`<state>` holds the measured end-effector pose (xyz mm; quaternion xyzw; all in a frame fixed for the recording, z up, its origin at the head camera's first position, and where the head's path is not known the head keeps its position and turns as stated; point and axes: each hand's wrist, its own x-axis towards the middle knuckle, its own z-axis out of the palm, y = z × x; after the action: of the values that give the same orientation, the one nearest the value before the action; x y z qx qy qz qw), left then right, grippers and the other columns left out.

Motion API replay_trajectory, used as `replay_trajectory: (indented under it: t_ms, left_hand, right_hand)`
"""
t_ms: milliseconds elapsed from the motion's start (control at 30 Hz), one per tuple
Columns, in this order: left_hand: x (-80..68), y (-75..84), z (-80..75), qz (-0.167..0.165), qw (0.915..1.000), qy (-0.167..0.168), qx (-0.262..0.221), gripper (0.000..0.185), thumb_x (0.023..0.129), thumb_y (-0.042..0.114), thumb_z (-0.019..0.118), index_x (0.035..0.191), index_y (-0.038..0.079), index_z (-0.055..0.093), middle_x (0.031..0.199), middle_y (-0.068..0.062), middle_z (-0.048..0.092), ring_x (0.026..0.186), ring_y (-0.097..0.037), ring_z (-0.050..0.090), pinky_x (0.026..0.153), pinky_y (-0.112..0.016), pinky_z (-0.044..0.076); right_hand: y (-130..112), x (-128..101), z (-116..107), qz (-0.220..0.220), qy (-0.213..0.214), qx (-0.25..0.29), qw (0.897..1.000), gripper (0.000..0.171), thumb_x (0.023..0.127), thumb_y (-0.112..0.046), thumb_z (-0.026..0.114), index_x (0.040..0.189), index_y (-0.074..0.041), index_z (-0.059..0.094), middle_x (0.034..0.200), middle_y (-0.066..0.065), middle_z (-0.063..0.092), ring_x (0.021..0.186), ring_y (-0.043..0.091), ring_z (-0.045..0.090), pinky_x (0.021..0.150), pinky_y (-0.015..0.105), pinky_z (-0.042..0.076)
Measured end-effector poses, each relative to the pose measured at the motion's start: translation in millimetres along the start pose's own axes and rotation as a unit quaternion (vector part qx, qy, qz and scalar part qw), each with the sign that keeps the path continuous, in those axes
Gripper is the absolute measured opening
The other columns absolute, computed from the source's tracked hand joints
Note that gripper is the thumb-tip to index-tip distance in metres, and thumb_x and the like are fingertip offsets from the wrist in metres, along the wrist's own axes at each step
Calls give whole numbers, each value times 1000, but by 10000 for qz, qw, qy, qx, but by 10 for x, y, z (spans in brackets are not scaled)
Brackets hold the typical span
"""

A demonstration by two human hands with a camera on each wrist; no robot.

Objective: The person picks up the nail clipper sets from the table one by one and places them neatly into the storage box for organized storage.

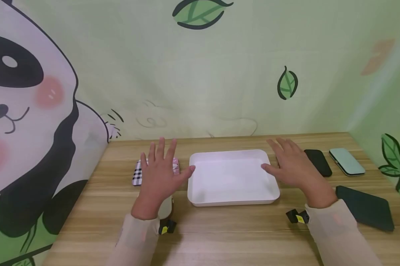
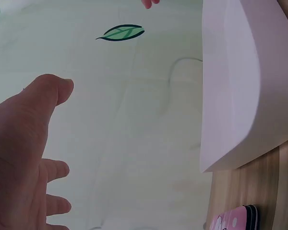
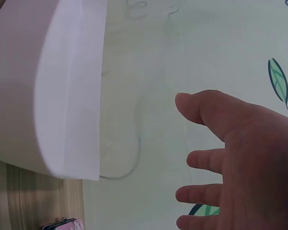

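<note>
A white rectangular tray point(image 1: 200, 197) lies empty on the wooden table point(image 1: 219, 232), between my two hands. My left hand point(image 1: 160, 173) hovers open with fingers spread just left of the tray, its thumb close to the tray's left rim, above a checked and pink case point(image 1: 137, 173). My right hand point(image 1: 291, 162) is open too, fingers spread, beside the tray's right rim with its thumb at the edge. In the left wrist view the left hand point(image 2: 24, 163) shows beside the tray wall point(image 2: 235, 86). The right wrist view has the right hand point(image 3: 240, 158) near the tray wall point(image 3: 53, 86).
To the right lie a black case point(image 1: 317, 162), a mint-green case point(image 1: 346, 161) and a dark green flat pouch point(image 1: 366, 208). A small white object point(image 1: 166, 207) sits under my left wrist. A green panda backdrop point(image 1: 200, 66) closes off the back and left.
</note>
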<state>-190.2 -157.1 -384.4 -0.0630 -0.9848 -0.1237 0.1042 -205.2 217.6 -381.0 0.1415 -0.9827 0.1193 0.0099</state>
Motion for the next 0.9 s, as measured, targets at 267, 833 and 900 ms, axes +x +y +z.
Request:
replay_trajectory:
  t_ms: [267,833,900]
  left_hand:
    - [-27,7,-54,61,9999,50,-153,97,87,77,48,163,26,14,169,-13,6,154,-41,3,117,-68,4]
    - [-55,69,-134,340,9975,274,-546,95,88,72,52,162,27,13,169,-12,10,153,-40,10,119,-64,9]
    - [-53,69,-136,354,9975,280,-546,95,88,72,51,163,27,13,169,-12,10,154,-39,9,119,-64,9]
  right_hand:
    - [16,26,93,110,-231,136,9996,86,96,-51,59,160,-8,21,160,30,22,144,55,19,108,75,23]
    - [17,102,273,114,-920,545,9942,70,105,-33,47,158,3,18,153,37,31,139,54,33,110,66,31]
    - [21,107,296,177,-1058,629,9922,72,105,-32,48,158,4,15,155,36,28,141,54,30,112,66,28]
